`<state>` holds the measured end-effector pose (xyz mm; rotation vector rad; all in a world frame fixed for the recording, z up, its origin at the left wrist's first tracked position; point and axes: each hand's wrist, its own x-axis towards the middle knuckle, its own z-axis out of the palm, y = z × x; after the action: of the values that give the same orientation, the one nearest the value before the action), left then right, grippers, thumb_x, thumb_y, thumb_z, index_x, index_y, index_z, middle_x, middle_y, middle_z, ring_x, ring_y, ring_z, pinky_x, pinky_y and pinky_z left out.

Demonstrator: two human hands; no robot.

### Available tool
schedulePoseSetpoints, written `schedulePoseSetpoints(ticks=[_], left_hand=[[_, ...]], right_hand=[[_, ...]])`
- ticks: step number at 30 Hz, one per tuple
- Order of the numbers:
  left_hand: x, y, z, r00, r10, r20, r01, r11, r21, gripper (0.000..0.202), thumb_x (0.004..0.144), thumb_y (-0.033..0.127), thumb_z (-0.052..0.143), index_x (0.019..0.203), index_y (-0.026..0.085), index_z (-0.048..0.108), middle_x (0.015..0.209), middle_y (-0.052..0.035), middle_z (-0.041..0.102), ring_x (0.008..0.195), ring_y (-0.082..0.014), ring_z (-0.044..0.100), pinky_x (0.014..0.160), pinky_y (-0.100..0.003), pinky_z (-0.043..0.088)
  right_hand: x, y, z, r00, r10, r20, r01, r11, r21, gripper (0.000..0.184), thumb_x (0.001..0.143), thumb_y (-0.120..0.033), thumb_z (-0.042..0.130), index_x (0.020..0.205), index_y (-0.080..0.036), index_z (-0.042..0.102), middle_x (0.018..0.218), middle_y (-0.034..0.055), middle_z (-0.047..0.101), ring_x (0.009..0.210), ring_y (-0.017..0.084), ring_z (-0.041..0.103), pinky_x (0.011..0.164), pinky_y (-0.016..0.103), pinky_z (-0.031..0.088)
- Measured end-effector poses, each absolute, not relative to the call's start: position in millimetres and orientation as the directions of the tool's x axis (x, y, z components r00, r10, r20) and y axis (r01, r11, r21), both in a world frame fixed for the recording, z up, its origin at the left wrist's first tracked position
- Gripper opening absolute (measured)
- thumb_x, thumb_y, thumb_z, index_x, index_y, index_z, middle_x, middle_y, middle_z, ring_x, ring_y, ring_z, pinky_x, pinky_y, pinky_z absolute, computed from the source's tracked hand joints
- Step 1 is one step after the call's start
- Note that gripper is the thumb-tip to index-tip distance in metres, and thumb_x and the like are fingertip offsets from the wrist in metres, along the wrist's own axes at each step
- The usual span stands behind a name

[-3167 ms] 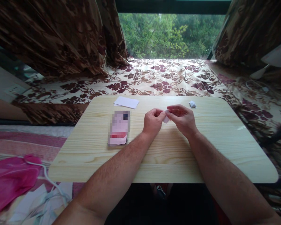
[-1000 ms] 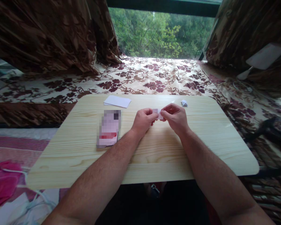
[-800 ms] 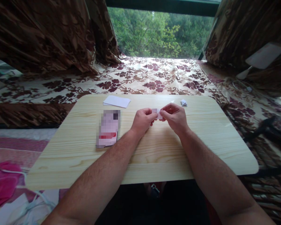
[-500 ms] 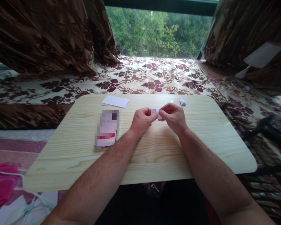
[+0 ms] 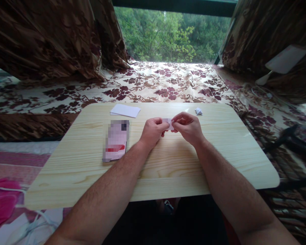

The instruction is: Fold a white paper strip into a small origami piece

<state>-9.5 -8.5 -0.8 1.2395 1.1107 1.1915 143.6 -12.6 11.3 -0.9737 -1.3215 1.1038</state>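
A small folded piece of white paper (image 5: 167, 120) is held between my two hands, above the far middle of the wooden table (image 5: 173, 163). My left hand (image 5: 154, 130) pinches its left side, with the thumb lying across the front. At the other side, the thumb and forefinger of my right hand (image 5: 190, 127) are closed on the paper's right edge. Fingers cover much of the paper, so its full shape is hidden. A small folded paper piece (image 5: 198, 111) rests on the table just beyond my right hand.
A stack of white paper sheets (image 5: 125, 110) lies at the table's far left. Nearer, a phone (image 5: 116, 140) with a blurred screen lies left of my left forearm. Behind the table runs a floral-covered ledge (image 5: 165, 81), with a white lamp (image 5: 287, 59) at the right.
The paper has turned and shifted slightly left between my fingers. My left hand has moved a little left, and my right fingertips have changed their grip on the edge.
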Motion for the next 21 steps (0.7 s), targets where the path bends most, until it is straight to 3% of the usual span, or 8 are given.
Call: schedulePoseSetpoints(ticks=[12,21], left_hand=[[-10.7,-7.5,0.6,0.131,0.989,-0.065,-0.154,0.085,0.984,0.010,0.066,0.020,0.069,0.064,0.014,0.061,0.053,0.0019,0.055,0.043,-0.0074,0.046,0.041,-0.021,0.034],[-11.2,-5.6,-2.3,0.167,0.984,-0.058,-0.184,0.089,0.979,0.010,0.066,0.020,0.069,0.064,0.014,0.061,0.056,0.0012,0.057,0.045,-0.0071,0.047,0.043,-0.022,0.036]], right_hand=[[148.6,-11.6,7.5,-0.175,0.947,0.271,-0.155,0.245,-0.957,0.008,0.068,-0.012,0.071,0.073,-0.018,0.068,0.064,-0.0031,0.067,0.057,0.011,0.062,0.057,0.025,0.057],[152.0,-11.1,6.9,-0.195,0.945,0.264,-0.079,0.254,-0.964,0.008,0.067,-0.015,0.073,0.072,-0.018,0.067,0.065,-0.0020,0.068,0.058,0.012,0.062,0.059,0.027,0.053]])
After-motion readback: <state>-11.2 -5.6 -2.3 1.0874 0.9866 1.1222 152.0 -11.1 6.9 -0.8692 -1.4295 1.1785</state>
